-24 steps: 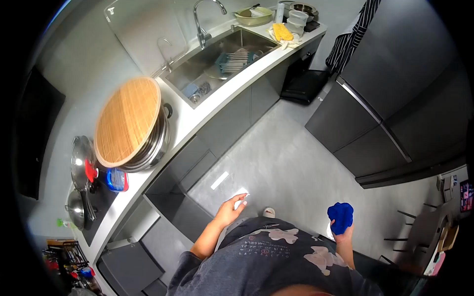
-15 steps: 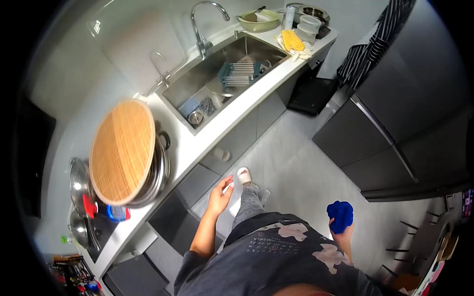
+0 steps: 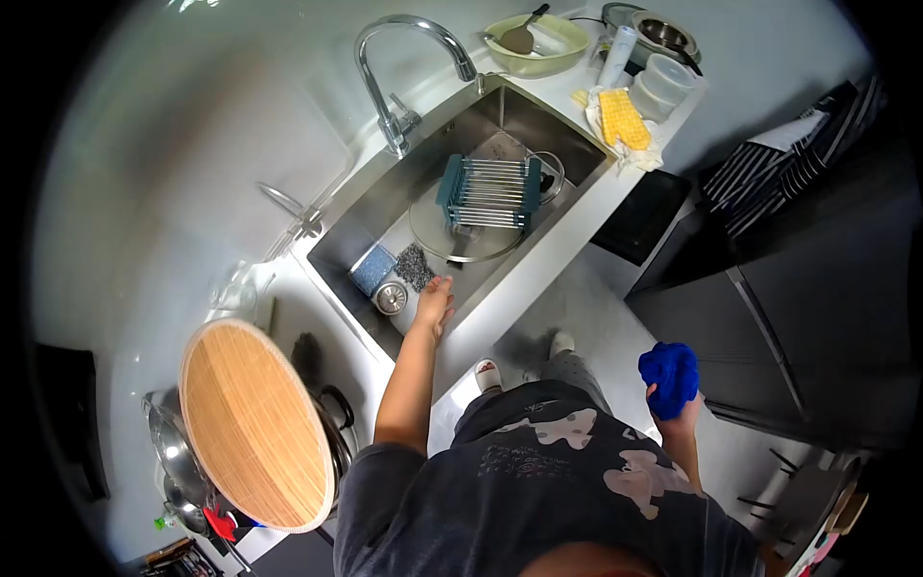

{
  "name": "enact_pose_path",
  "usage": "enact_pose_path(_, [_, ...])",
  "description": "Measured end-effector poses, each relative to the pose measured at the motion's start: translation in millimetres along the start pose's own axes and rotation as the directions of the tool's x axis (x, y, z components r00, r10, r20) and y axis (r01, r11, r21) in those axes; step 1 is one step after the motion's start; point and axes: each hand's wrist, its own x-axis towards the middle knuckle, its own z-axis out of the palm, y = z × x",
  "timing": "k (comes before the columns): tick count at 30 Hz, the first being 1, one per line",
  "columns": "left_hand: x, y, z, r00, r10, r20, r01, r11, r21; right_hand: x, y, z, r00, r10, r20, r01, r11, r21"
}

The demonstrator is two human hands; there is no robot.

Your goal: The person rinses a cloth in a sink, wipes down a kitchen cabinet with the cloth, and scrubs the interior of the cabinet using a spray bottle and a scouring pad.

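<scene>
My left hand (image 3: 435, 306) is over the near edge of the steel sink (image 3: 486, 284), fingers loosely apart and holding nothing. Close to its fingertips, inside the sink, lie a dark scouring pad (image 3: 414, 266), a blue sponge (image 3: 373, 269) and the drain strainer (image 3: 391, 298). Farther in, a teal-ended draining rack (image 3: 488, 192) rests on a glass pot lid (image 3: 433, 234). Out to the right, away from the counter, my right hand (image 3: 679, 415) is closed around a bunched blue cloth (image 3: 668, 373).
A chrome faucet (image 3: 385, 96) arches over the sink. A round bamboo board (image 3: 255, 423) tops pots at the left. At the far right of the counter are a green basin (image 3: 538, 50), yellow mitt (image 3: 623, 120) and plastic containers (image 3: 661, 85). Dark cabinets (image 3: 760, 317) stand on the right.
My body has come closer to the sink, which now appears larger. The left hand has moved from above the floor to over the sink's near edge. The blue cloth stays in my right hand.
</scene>
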Motion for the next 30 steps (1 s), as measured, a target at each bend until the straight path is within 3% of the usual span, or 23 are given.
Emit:
enact_pose_path(1, [26.2,2.5,4.4,1.0,-0.009,-0.011,0.009,1.0,-0.007,19.6,1.6,2.8,0.981,-0.189,0.031,0.181,0.86,-0.477])
enact_pose_path(2, [48.5,2.7,9.7,0.995,-0.075,-0.059,0.072,0.996,-0.046,43.0,-0.4,2.0,0.985,0.146,-0.091,-0.133,0.981,0.139])
enact_pose_path(3, [70.9,-1.0,15.3,0.984,-0.146,-0.107,0.136,0.986,-0.093,68.9,-3.3,0.7,0.874,0.486,0.009,-0.354,0.622,0.699])
enact_pose_path(5, [115.7,-10.9,24.9,0.962,-0.22,-0.162,0.193,0.967,-0.168,131.6,-18.2,6.7,0.853,0.52,0.052,-0.419,0.621,0.662])
enact_pose_path(7, [147.0,-18.6,34.1,0.932,-0.351,-0.093,0.323,0.918,-0.23,196.1,-24.8,3.3,0.778,0.623,0.084,-0.509,0.545,0.667])
enact_pose_path(8, [153.7,-21.6,45.0,0.918,-0.363,-0.158,0.306,0.903,-0.301,230.5,-29.9,7.2,0.818,0.556,0.151,-0.514,0.587,0.625])
enact_pose_path(12, [169.9,-48.9,64.4,0.869,-0.46,-0.179,0.357,0.837,-0.415,336.7,-33.8,1.7,0.787,0.597,0.158,-0.587,0.644,0.491])
enact_pose_path(15, [166.4,-38.6,69.9,0.879,-0.312,-0.36,0.152,0.9,-0.41,389.6,-42.9,19.8,0.757,0.617,0.213,-0.632,0.611,0.477])
enact_pose_path(17, [170.7,-44.6,40.8,0.873,-0.271,-0.406,0.15,0.94,-0.307,414.4,-42.9,37.2,0.731,0.632,0.258,-0.666,0.578,0.472])
enact_pose_path(22, [122.0,-66.4,-26.4,0.807,-0.387,-0.446,0.39,0.916,-0.088,432.2,-4.3,52.8,0.643,0.663,0.384,-0.764,0.519,0.383])
enact_pose_path(23, [117.3,-64.8,-36.4,0.845,-0.273,-0.459,0.353,0.93,0.097,431.4,2.7,55.1,0.599,0.681,0.421,-0.799,0.475,0.369])
enact_pose_path(25, [105.6,-48.4,-47.6,0.815,-0.325,-0.48,0.344,0.938,-0.052,434.6,2.0,66.1,0.593,0.702,0.395,-0.804,0.482,0.35])
enact_pose_path(30, [78.5,-53.6,-102.4,0.748,-0.349,-0.564,0.368,0.926,-0.085,440.0,6.3,79.2,0.58,0.713,0.394,-0.813,0.477,0.335])
